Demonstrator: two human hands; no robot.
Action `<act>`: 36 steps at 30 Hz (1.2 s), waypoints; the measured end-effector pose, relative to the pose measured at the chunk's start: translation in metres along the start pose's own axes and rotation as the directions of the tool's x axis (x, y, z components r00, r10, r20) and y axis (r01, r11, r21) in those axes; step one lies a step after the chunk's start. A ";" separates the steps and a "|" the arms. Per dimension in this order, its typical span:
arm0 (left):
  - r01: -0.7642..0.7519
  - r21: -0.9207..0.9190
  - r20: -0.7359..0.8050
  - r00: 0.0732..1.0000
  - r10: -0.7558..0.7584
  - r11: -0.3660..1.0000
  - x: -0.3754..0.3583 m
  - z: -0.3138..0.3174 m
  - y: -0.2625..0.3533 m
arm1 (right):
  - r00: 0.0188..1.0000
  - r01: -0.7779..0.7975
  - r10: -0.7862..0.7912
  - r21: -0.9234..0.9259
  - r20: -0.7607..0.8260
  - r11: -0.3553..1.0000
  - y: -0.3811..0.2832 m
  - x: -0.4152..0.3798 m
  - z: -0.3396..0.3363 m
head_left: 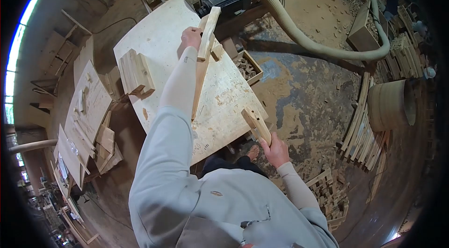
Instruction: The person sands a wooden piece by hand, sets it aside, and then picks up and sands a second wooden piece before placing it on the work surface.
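Note:
At the far part of a pale worktable (173, 28), my left hand (191, 37) is closed at the edge of a long wooden piece (209, 33). Its fingertips are partly hidden against the wood. This piece lies beside a narrow wooden strip (200, 86) running down the tabletop, with a small wood block (217, 51) to its right. My right hand (277, 150) grips the lower end of a short shaped wooden piece (257, 124), which is held tilted by the table's near right corner. A dark hole shows in that piece.
Stacked wooden boards (135, 72) sit on the table's left side. A black motor (227, 0) stands behind the table, and a ribbed hose (292, 28) curves rightward. A box of offcuts (250, 68) is beside the table. Curved strips (360, 126) and a wood pile (329, 196) lie right.

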State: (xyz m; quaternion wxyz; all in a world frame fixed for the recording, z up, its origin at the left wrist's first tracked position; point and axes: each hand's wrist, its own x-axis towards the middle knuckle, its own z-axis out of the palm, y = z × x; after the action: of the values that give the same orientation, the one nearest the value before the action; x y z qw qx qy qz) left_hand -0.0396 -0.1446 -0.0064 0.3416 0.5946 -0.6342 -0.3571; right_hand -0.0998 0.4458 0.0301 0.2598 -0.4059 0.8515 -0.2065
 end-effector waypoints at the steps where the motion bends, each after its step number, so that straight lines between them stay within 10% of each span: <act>1: 0.011 -0.007 -0.004 1.000 -0.011 1.000 -0.001 0.000 0.001 | 1.000 0.009 -0.009 -0.005 -0.010 1.000 0.002 0.000 0.002; 36: -0.196 0.080 -0.094 0.975 0.203 0.977 -0.005 0.002 0.008 | 0.986 0.059 -0.049 0.057 -0.161 0.997 0.019 0.006 0.040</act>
State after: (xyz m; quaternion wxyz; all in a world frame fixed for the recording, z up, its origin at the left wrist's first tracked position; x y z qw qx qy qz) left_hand -0.0449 -0.1396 -0.0004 0.3866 0.5570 -0.6845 -0.2679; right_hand -0.0898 0.4469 -0.0137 0.1975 -0.4028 0.8516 -0.2711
